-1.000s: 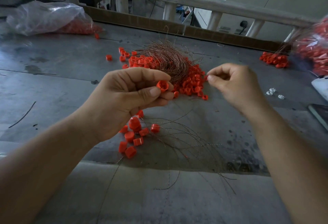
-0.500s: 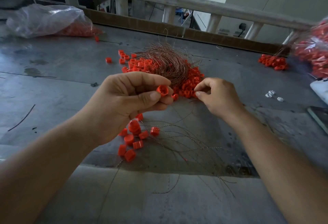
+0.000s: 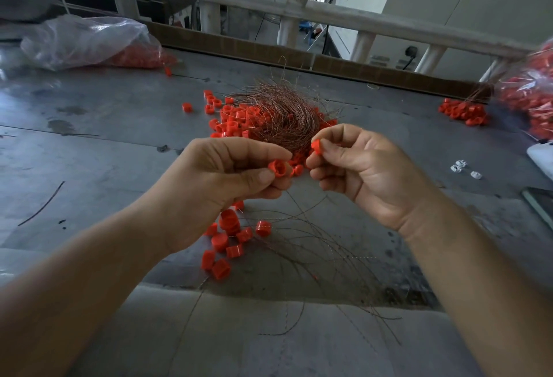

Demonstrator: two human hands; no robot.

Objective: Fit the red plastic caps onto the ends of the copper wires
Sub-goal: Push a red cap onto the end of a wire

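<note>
My left hand (image 3: pixel 218 185) pinches a red plastic cap (image 3: pixel 277 168) between thumb and fingers, its open end facing me. My right hand (image 3: pixel 362 167) pinches a second red cap (image 3: pixel 316 147) close to the right of it; the two caps are a little apart. Behind both hands lies a tangled bundle of copper wires (image 3: pixel 281 116) on a heap of loose red caps (image 3: pixel 236 119). Below my left hand sits a small group of capped wires (image 3: pixel 227 239), their thin strands (image 3: pixel 314 251) trailing right over the table.
The grey metal table (image 3: pixel 89 149) carries a clear plastic bag of red caps (image 3: pixel 89 41) at the back left, another bag (image 3: pixel 529 92) at the right edge, a small pile of caps (image 3: pixel 463 112) beside it, and white clips (image 3: pixel 462 167). A railing (image 3: pixel 269 5) runs behind.
My right hand reached down into the cap heap, then rose with a red cap pinched in its fingers, nearer my left hand. My left hand kept its cap and hardly moved.
</note>
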